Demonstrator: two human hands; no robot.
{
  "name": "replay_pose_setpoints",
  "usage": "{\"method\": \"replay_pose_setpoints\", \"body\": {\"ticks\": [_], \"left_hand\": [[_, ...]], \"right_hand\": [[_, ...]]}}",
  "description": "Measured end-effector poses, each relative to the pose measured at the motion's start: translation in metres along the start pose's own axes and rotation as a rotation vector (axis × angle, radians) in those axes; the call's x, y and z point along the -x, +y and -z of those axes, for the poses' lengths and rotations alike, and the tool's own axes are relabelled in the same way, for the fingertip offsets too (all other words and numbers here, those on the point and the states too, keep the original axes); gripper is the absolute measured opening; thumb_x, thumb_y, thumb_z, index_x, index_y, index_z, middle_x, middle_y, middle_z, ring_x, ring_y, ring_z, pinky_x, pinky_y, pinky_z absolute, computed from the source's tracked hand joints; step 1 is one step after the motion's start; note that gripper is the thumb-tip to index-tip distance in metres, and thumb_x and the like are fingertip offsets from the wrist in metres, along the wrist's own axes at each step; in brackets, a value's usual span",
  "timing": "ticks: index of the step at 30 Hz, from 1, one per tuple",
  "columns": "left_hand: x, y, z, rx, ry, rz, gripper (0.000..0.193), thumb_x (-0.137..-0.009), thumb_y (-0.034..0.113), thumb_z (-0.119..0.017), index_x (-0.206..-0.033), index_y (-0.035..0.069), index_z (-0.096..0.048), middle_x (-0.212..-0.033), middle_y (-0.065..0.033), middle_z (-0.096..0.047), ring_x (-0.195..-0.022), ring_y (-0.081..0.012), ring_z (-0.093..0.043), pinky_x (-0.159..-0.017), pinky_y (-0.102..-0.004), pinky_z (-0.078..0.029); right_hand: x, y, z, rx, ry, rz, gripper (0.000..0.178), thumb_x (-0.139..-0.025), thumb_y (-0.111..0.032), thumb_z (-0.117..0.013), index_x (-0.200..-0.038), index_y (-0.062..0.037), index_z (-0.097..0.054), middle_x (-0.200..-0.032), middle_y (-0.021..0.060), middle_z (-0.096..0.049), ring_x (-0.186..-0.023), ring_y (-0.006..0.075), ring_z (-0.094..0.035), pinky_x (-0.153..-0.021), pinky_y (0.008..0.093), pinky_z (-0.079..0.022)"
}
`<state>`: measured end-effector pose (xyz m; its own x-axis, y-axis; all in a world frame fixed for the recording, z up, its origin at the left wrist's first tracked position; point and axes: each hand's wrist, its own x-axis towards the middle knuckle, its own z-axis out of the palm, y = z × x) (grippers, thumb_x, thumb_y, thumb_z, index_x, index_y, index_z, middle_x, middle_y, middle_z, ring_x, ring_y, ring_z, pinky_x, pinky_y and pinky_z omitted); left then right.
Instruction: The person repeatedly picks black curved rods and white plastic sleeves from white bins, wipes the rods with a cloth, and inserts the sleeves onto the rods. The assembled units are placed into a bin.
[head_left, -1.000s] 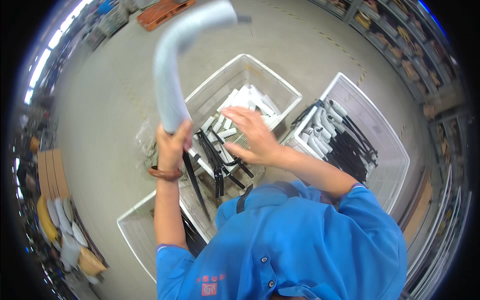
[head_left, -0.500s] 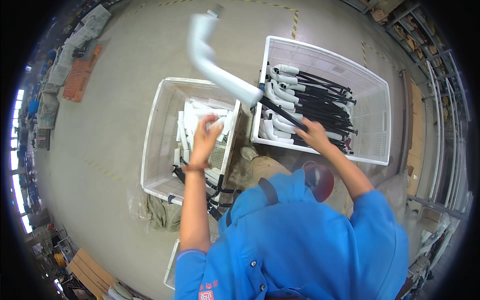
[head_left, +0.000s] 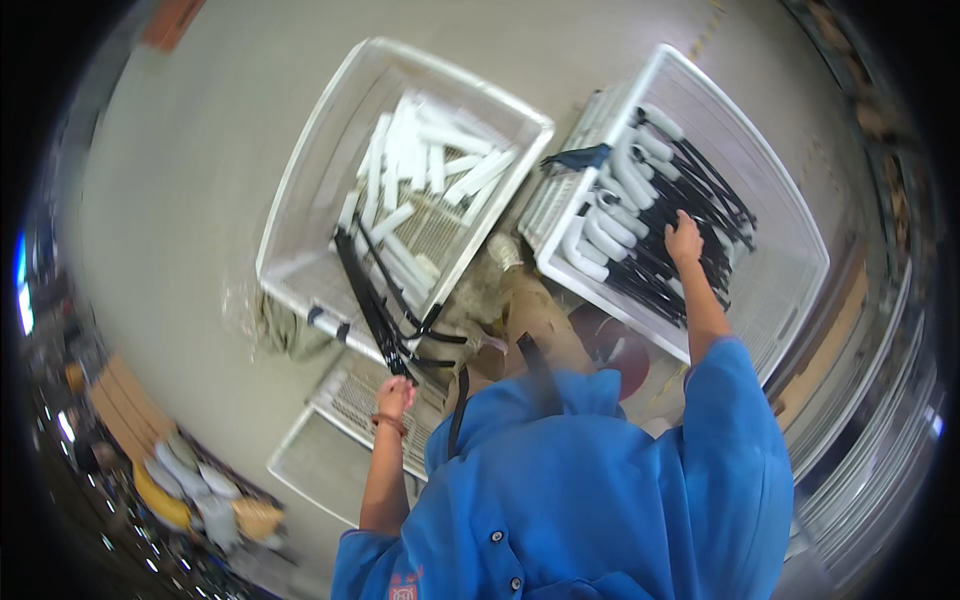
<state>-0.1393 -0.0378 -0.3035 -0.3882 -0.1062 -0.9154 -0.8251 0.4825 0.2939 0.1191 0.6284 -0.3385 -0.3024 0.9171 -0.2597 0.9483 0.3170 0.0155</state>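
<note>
My left hand is closed at the near end of the black tubes, which lean over the near rim of the left crate; it appears to grip one. Bent ends of black tube stick out over that rim. White foam sleeves lie loose in the same crate. My right hand reaches into the right crate, fingers apart, just above a row of black tubes. Bent white foam sleeves cover the left ends of those tubes.
A dark blue cloth hangs over the right crate's corner. A red round container stands beside my leg, partly hidden. Another white crate is at the near left. Long pale bars and shelving line the right side.
The foam-covered black tube in my right hand now lies among the others in the right crate, let go. My left hand moved from the white sleeves to the black tubes. The view has shifted.
</note>
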Motion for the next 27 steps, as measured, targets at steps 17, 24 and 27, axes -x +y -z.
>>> {"method": "replay_pose_setpoints", "body": {"ticks": [17, 24, 27], "left_hand": [[0.034, -0.185, -0.076, 0.701, -0.045, 0.101, 0.024, -0.095, 0.019, -0.062, -0.113, 0.004, -0.058, -0.097, -0.0085, -0.069, -0.078, -0.0158, -0.069, -0.062, -0.0254, -0.054], [0.053, -0.306, -0.013, 0.811, 0.112, 0.257, 0.021, -0.094, 0.019, -0.06, -0.108, 0.003, -0.06, -0.094, -0.009, -0.069, -0.075, -0.0191, -0.069, -0.061, -0.0284, -0.055], [0.024, -0.348, 0.018, 0.703, -0.039, 0.158, 0.021, -0.094, 0.02, -0.063, -0.11, 0.006, -0.058, -0.094, -0.0106, -0.069, -0.074, -0.0199, -0.069, -0.059, -0.0301, -0.055]], "right_hand": [[0.336, -0.474, -0.192, 0.234, -0.959, 0.765, 0.047, -0.086, -0.031, -0.063, -0.125, -0.0077, -0.054, -0.125, 0.0158, -0.063, -0.122, 0.0332, -0.056, -0.108, 0.0444, -0.035], [0.33, -0.485, -0.203, -0.185, -0.992, 0.404, 0.04, -0.072, -0.02, -0.072, -0.102, 0.0042, -0.06, -0.091, 0.0173, -0.068, -0.075, 0.0272, -0.067, -0.068, 0.0408, -0.056], [0.312, -0.476, -0.159, -0.649, -1.005, 0.234, 0.027, -0.077, -0.019, -0.067, -0.087, 0.0054, -0.061, -0.072, 0.0138, -0.062, -0.061, 0.0263, -0.061, -0.053, 0.0424, -0.051]]}}
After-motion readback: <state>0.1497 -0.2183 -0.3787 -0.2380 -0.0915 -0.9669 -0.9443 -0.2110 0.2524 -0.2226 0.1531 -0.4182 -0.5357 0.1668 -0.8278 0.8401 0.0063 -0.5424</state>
